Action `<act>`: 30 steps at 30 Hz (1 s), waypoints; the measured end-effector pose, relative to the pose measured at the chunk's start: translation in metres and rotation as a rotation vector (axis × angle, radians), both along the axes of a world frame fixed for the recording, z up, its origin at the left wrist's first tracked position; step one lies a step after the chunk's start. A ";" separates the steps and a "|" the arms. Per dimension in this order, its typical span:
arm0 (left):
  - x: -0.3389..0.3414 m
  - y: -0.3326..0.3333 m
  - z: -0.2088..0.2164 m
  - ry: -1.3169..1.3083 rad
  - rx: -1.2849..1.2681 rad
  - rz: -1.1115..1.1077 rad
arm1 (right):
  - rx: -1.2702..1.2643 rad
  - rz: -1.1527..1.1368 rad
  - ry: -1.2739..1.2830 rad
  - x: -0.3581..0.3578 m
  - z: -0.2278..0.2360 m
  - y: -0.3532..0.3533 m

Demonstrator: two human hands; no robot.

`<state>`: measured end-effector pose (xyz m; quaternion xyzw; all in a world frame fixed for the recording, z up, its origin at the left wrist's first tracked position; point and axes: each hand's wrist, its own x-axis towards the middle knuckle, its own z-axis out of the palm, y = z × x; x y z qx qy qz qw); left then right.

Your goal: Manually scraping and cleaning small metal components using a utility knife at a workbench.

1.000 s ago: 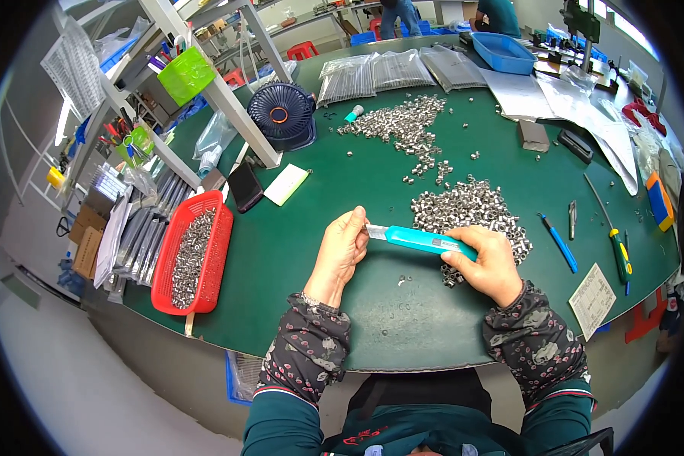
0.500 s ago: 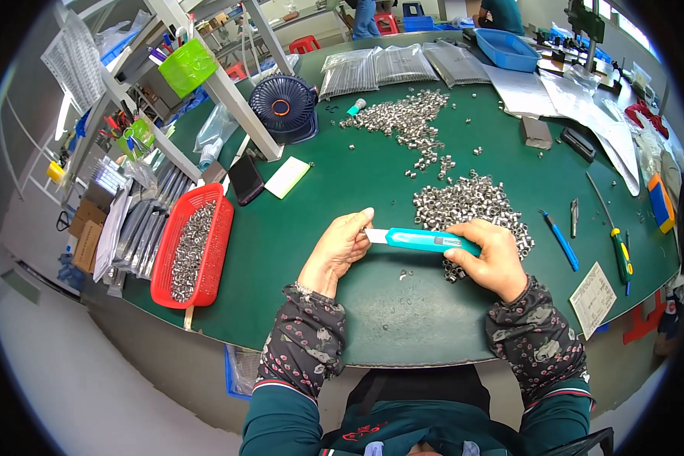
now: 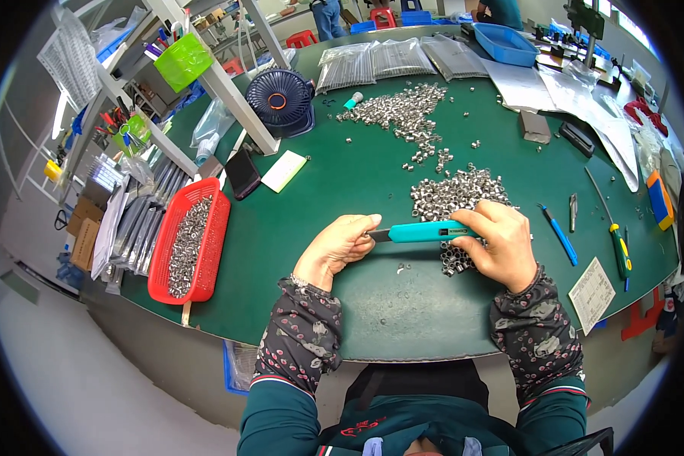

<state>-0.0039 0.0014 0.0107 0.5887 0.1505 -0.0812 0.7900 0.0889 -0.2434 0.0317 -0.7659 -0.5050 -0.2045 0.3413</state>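
Note:
My right hand (image 3: 501, 245) is closed round the teal handle of a utility knife (image 3: 422, 232), its thumb along the near side. The blade points left and reaches the fingertips of my left hand (image 3: 337, 247). Those fingers pinch what looks like a small metal ring (image 3: 369, 235), mostly hidden by them, with the blade touching or very close to it. Behind the knife lies a heap of small shiny metal rings (image 3: 456, 191), partly covered by my right hand. A few tiny scraps (image 3: 403, 267) rest on the green table (image 3: 387, 319) below the knife.
A red basket (image 3: 214, 251) of small metal parts stands left, near a phone (image 3: 242, 175), notepad (image 3: 285, 171) and fan (image 3: 280, 102). More rings (image 3: 403, 114) spread farther back. At right lie a blue-handled tool (image 3: 561, 239), a screwdriver (image 3: 619, 247) and a card (image 3: 593, 295).
The knife has rolled in my right hand, so its handle shows a narrower side and the blade looks darker. My right hand has shifted slightly up and right; the left still pinches at the blade.

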 end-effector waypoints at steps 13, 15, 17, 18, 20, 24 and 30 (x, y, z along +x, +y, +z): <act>0.005 -0.001 -0.006 -0.123 -0.075 0.116 | 0.010 -0.021 -0.042 -0.001 -0.004 0.000; 0.005 -0.001 -0.008 -0.183 -0.129 0.227 | 0.061 -0.004 0.164 -0.002 -0.010 0.002; 0.006 0.003 -0.012 -0.304 -0.213 0.220 | 0.052 0.000 0.216 -0.004 -0.015 0.004; 0.006 0.003 -0.015 -0.342 -0.279 0.221 | 0.070 0.019 0.292 -0.004 -0.018 0.006; 0.006 0.002 -0.014 -0.371 -0.310 0.236 | 0.054 0.014 0.427 -0.005 -0.017 0.006; 0.007 0.002 -0.016 -0.419 -0.368 0.226 | 0.021 0.013 0.545 -0.005 -0.015 0.007; 0.008 0.000 -0.016 -0.432 -0.366 0.184 | 0.000 0.035 0.617 -0.002 -0.019 0.008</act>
